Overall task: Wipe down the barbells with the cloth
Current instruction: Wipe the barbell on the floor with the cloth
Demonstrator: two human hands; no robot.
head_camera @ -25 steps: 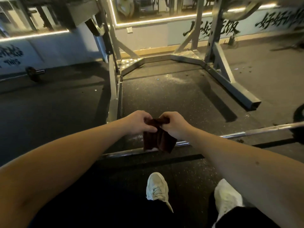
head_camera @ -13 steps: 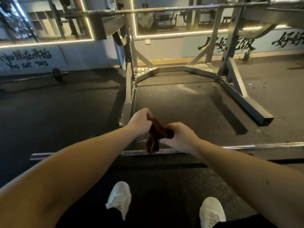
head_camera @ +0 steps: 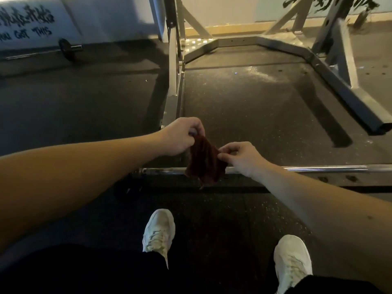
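While a second barbell [head_camera: 65, 48] lies far left by the wall, my left hand [head_camera: 180, 135] pinches the top corner of the dark red cloth [head_camera: 204, 162], fingers [head_camera: 196, 126] curled tight on it. The cloth hangs limp in front of the near barbell [head_camera: 318, 169] on the floor; whether it touches I cannot tell. My right hand [head_camera: 241, 158] pinches its right edge. It should be light, soft, easily bunched; I'd wrap it round the steel shaft, which looks heavy, stiff and slick, and squeeze.
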